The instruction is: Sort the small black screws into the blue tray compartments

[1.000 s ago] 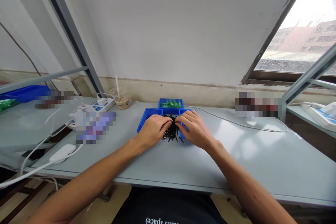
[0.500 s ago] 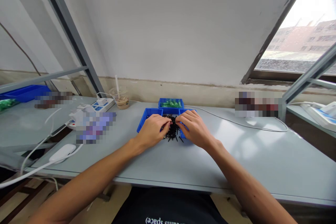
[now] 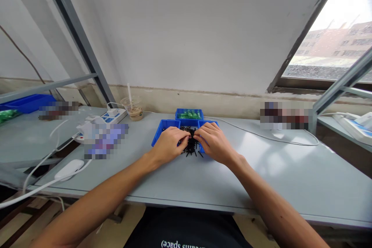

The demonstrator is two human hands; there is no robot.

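Observation:
A pile of black, screw-like pieces (image 3: 191, 149) lies on the table between my hands, a few spilling toward me. My left hand (image 3: 168, 141) is closed in a pinch over the left side of the pile. Opposite it, my right hand (image 3: 215, 141) pinches too, its fingertips almost meeting the left ones. Whatever small dark thing is between the fingertips blends into the pile. A blue bin (image 3: 157, 136) stands behind my left hand, and another blue bin (image 3: 201, 149) is partly hidden by my right. Behind the pile, a blue tray (image 3: 188, 111) holds green packets (image 3: 189, 116).
A plastic cup with a straw (image 3: 135, 113) stands at the back left by a white power strip (image 3: 116, 116). A white adapter (image 3: 69, 169) and cables lie at the left. One cable (image 3: 261, 137) runs across the table's right side. Blurred objects lie at both sides.
My fingertips have shifted very slightly over the pile, the right ones a touch to the left. Everything else stays in place.

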